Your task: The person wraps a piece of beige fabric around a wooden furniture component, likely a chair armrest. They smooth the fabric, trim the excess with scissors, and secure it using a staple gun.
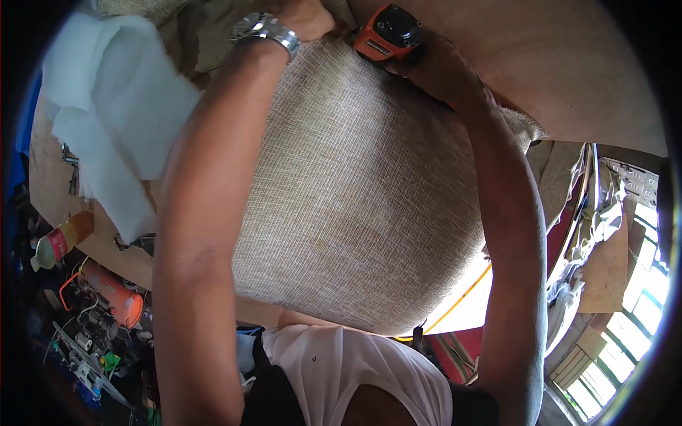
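A large cushion-like piece covered in beige woven fabric [355, 192] fills the middle, reaching toward my body. At its far edge my left hand [305, 19], with a metal-banded watch [266, 30] on the wrist, is closed on the fabric; some of its fingers are hidden by the top of the picture. My right hand [437, 67] is wrapped round an orange and black staple gun [387, 35] close to the left hand, at that same edge. The gun's nose is out of sight, so I cannot tell whether it touches the fabric.
White padding [135, 92] lies on the left over a wooden board [42, 170]. A bottle [60, 241] lies by the board's edge. Below are an orange tank [114, 295] and jumbled tools. A brown panel [568, 71] is at far right; a yellow hose [465, 295] runs near me.
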Motion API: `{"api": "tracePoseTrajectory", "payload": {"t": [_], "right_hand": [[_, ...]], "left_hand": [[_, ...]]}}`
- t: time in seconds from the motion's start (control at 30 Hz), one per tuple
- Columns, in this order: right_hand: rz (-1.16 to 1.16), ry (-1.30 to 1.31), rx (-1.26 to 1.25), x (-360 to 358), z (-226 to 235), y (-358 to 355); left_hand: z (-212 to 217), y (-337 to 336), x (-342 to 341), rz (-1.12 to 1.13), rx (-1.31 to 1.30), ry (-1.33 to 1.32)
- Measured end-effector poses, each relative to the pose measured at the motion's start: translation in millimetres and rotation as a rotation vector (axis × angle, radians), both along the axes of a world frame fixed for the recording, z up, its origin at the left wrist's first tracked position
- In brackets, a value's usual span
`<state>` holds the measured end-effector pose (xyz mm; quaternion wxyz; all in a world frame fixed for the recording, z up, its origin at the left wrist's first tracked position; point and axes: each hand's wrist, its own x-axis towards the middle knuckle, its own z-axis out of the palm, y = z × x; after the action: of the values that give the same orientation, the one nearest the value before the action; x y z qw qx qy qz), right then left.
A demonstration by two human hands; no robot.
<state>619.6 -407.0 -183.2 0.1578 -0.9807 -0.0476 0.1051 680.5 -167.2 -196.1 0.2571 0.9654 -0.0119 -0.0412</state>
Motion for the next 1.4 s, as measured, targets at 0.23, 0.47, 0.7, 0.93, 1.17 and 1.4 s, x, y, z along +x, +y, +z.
{"api": "tracePoseTrajectory", "payload": {"t": [0.23,0.47,0.7,0.93,1.17,1.4], "right_hand": [[0.048,-0.054,0.011,-13.8,20.8,-2.7],[-0.015,0.067,-0.055,-16.1,60.5,13.5],[-0.080,-0.026,-0.166,-11.4,17.1,31.1],[-0.060,-0.020,-0.103,-5.9,9.3,25.1],[-0.021,0.031,-0.054,-12.7,28.5,37.7],[0.008,-0.064,-0.078,-2.1,16.5,17.2]], "left_hand": [[-59.6,-6.9,15.2,0.078,0.067,-0.265],[-5.5,-1.3,-8.4,0.025,0.107,-0.132],[-18.2,4.2,3.4,-0.045,0.012,-0.040],[-19.9,1.2,-7.6,0.033,-0.090,-0.381],[-4.2,0.4,-18.4,0.036,-0.085,-0.280],[-20.9,1.7,-8.6,-0.072,0.002,-0.222]]}}
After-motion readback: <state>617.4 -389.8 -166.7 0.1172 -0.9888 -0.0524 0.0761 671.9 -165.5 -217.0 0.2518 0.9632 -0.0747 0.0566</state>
